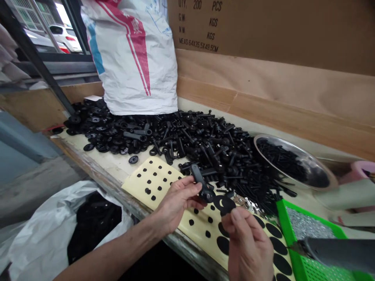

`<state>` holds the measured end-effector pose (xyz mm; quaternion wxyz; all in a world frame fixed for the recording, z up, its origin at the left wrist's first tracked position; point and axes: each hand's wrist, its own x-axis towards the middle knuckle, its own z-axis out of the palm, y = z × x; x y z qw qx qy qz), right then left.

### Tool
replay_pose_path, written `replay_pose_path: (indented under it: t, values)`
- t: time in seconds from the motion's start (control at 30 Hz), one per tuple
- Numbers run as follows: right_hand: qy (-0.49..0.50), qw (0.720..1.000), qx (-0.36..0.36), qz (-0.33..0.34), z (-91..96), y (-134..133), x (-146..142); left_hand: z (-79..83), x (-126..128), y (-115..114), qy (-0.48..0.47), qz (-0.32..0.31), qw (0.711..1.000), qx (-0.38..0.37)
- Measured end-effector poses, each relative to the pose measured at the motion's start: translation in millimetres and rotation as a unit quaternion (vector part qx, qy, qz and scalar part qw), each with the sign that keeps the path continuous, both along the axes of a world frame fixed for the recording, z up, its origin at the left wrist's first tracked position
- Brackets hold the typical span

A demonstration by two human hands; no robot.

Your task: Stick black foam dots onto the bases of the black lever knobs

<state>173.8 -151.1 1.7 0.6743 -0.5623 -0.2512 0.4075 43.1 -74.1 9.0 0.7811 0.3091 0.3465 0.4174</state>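
The worn front edge of the surface (pixel 123 193) runs diagonally below both wrists, and the left forearm crosses it. Beyond that edge, a white plastic bag (pixel 52 238) holds a heap of black parts (pixel 93 222). Ahead, a large pile of black plastic clamping levers (pixel 181 136) hems in the working space, leaving only a narrow strip of the surface between the pile and the edge. A white woven sack (pixel 131 58) slumps against the back of the pile, in front of a cardboard carton (pixel 263 27). To the right sit a steel bowl (pixel 293 160) of black screws (pixel 281 160) and a green tray (pixel 304 230) of small silver parts (pixel 307 222). A grey-handled tool (pixel 336 249) lies across the tray's near corner, partly blurred.

The left hand (pixel 178 201) is closed narrowly around a black plastic clamping lever (pixel 200 183), whose arm points up and whose round head sits just above the fingers. The right hand (pixel 249 244) pinches a round black adhesive pad (pixel 224 205) between thumb and fingers, right beside that head. Both hands hover over a cream backing sheet (pixel 155 183) dotted with black pads of two sizes.
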Motion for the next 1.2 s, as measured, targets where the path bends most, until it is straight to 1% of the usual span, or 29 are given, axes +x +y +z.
replay_pose_path:
  t: [0.07, 0.17, 0.23, 0.5, 0.73, 1.0, 1.2]
  values:
    - [-0.010, 1.000, 0.000, 0.006, -0.3, 1, 0, -0.6, 1, 0, -0.001, 0.000, 1.000, 0.001]
    - [-0.010, 0.998, -0.019, 0.053, -3.6, 6, -1, 1.0, 4, -2, -0.004, -0.003, 1.000, 0.005]
    - [0.001, 0.997, -0.030, 0.065, -6.6, 8, -2, 2.5, 5, -3, -0.002, -0.003, 1.000, 0.004]
    - [0.016, 0.996, -0.056, 0.061, -13.8, 9, -1, 3.2, 7, -1, -0.003, -0.007, 1.000, 0.007]
    - [0.020, 0.996, -0.064, 0.055, -17.8, 10, 1, 2.2, 7, 0, -0.011, -0.014, 1.000, 0.012]
    - [-0.009, 0.996, -0.056, 0.072, -19.4, 11, 3, -1.5, 5, 1, -0.013, -0.017, 1.000, 0.017]
    - [-0.033, 0.995, -0.074, 0.054, -19.6, 11, 2, -2.4, 4, -1, -0.018, -0.016, 1.000, 0.016]
